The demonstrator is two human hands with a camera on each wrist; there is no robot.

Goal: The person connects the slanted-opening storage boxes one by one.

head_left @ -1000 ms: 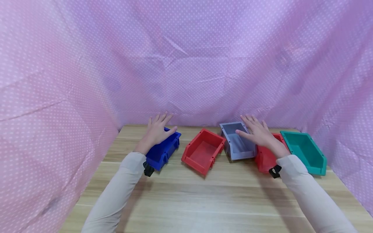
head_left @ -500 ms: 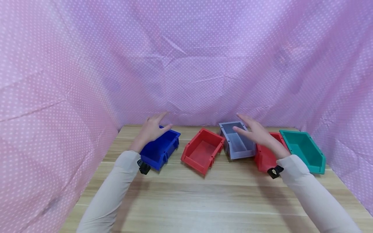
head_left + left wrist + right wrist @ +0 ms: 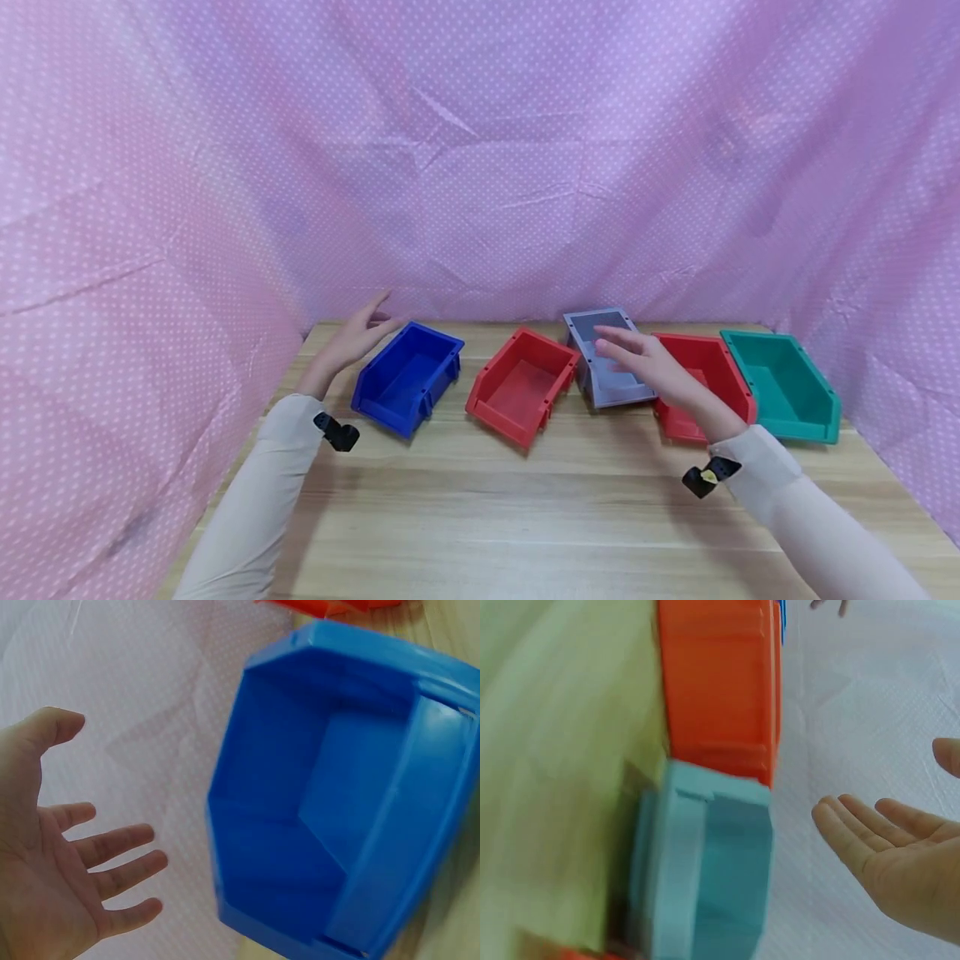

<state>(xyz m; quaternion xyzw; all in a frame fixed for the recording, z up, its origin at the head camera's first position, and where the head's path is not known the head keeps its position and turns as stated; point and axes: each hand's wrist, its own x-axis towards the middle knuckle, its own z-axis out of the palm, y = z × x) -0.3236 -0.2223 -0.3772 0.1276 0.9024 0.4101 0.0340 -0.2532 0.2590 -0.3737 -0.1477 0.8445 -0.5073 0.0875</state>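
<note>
My left hand hovers at the left of the blue bin, holding nothing. In the left wrist view its fingers are spread apart from the bin's rim. My right hand is held above the grey bin, overlapping its right side in the head view. The right wrist view shows that palm with extended fingers and nothing in it. Between the blue and grey bins a red bin sits at an angle. A second red bin stands right of the grey one, partly behind my right wrist.
A green bin stands at the far right, close against the second red bin. All the bins rest along the back of the wooden table. A pink dotted cloth hangs behind and at both sides.
My left hand has moved left, off the blue bin, which now shows whole. My right hand has shifted slightly down and nearer. The bins stay in place.
</note>
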